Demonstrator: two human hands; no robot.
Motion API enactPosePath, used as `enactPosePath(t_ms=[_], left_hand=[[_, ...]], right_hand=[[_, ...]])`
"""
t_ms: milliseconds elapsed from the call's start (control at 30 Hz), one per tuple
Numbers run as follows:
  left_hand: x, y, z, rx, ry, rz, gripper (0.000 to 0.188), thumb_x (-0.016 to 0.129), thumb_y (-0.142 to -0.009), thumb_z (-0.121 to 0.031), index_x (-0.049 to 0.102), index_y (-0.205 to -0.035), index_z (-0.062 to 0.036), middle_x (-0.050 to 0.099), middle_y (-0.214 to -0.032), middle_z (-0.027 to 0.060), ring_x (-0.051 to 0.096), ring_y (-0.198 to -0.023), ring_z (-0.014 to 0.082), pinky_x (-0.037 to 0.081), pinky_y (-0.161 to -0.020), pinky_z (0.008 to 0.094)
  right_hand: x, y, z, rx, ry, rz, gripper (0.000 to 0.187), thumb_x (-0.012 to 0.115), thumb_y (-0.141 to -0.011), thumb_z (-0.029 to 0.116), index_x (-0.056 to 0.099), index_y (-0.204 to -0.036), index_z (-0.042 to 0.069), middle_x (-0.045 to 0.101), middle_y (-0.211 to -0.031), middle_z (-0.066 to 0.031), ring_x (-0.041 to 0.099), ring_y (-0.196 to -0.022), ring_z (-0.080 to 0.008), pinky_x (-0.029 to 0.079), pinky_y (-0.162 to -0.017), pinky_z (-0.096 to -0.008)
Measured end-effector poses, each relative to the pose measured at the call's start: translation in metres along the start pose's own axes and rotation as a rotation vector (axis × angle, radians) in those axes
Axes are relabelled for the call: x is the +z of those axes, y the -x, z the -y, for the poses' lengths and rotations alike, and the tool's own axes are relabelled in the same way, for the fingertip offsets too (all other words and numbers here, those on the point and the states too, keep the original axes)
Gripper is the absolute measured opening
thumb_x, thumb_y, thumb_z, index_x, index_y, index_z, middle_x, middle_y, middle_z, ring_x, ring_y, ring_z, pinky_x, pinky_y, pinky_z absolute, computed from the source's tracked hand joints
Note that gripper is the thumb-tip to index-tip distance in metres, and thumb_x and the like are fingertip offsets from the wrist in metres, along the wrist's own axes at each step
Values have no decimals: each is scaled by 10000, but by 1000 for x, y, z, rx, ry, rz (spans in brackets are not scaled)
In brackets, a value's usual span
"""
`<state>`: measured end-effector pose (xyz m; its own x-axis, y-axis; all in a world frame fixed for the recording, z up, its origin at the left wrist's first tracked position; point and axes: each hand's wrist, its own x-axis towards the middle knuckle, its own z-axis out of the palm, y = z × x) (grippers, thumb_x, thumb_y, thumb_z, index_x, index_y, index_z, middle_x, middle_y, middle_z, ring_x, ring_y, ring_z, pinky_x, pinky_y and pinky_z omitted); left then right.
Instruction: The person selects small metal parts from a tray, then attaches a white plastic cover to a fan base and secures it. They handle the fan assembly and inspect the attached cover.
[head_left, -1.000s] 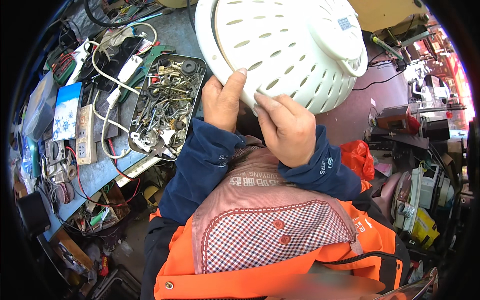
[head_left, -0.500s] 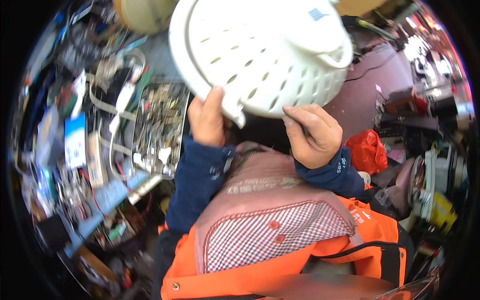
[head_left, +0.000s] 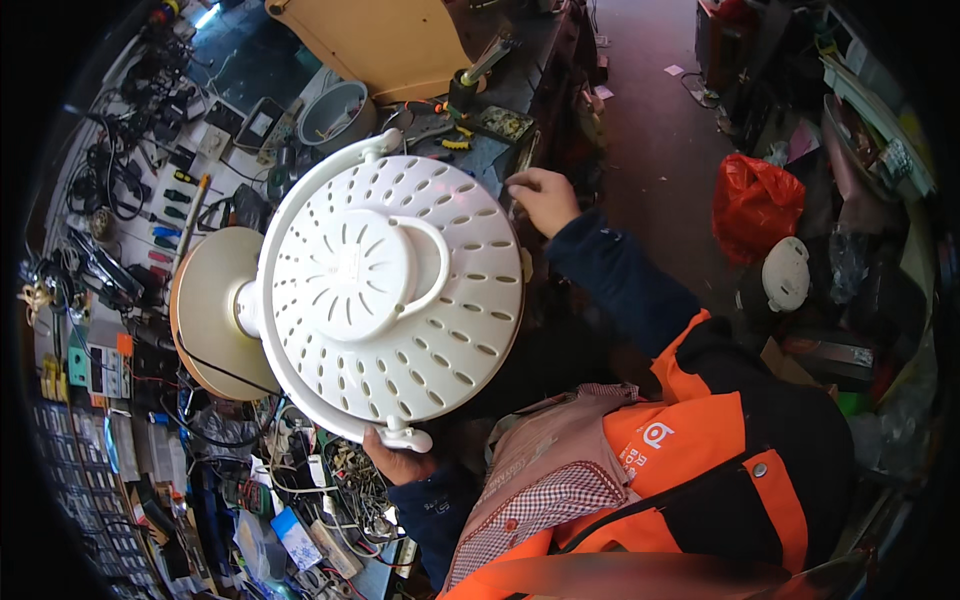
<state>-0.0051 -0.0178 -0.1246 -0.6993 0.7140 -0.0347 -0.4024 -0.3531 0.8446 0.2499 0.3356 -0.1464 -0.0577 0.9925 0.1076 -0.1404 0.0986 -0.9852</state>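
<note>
A white round appliance [head_left: 355, 275], like the back of a fan or heater, has rows of slots, a loop handle and a curved side bracket. Its stem joins a round cream base [head_left: 218, 310] on the left. My left hand [head_left: 398, 460] grips the bracket's lower end, its fingers partly hidden. Just off the housing's upper right edge is my right hand [head_left: 545, 202], its thumb and fingers drawn together. What it pinches, if anything, is too small to make out.
A crowded bench holds a grey bowl [head_left: 335, 115], screwdrivers [head_left: 172, 212], pliers [head_left: 455, 140] and a tray of small metal parts [head_left: 355, 480]. A tan box [head_left: 385, 45] stands at the back. To the right lie a red plastic bag [head_left: 757, 208] and a white lid-like piece [head_left: 786, 273].
The appliance has moved down and left in view and turned, so its slotted back and base show. My view has swung toward the bench. My right hand has moved up, away from the housing's lower edge.
</note>
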Motion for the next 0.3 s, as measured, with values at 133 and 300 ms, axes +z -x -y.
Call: enactPosePath(t_ms=[133,300], left_hand=[[1,2,0,15,-42,-66,749,603,-1033,-494,431,-1633,-80,640,-1497,109,634,-1328,296,475,-1168,473],[-6,0,4,19,-120,-52,844,569,-1013,-553,366,-1675,-70,583,-1577,140,583,-1424,321,425,-1243,497]], right_hand=[[37,-75,-8,-299,276,-55,266,766,-948,123,801,-1192,22,817,-980,-147,781,-839,-232,612,-799,-357],[88,-155,-29,-316,615,189,477,848,-887,334,788,-1267,52,785,-1222,-187,763,-1118,-349,595,-988,-450]])
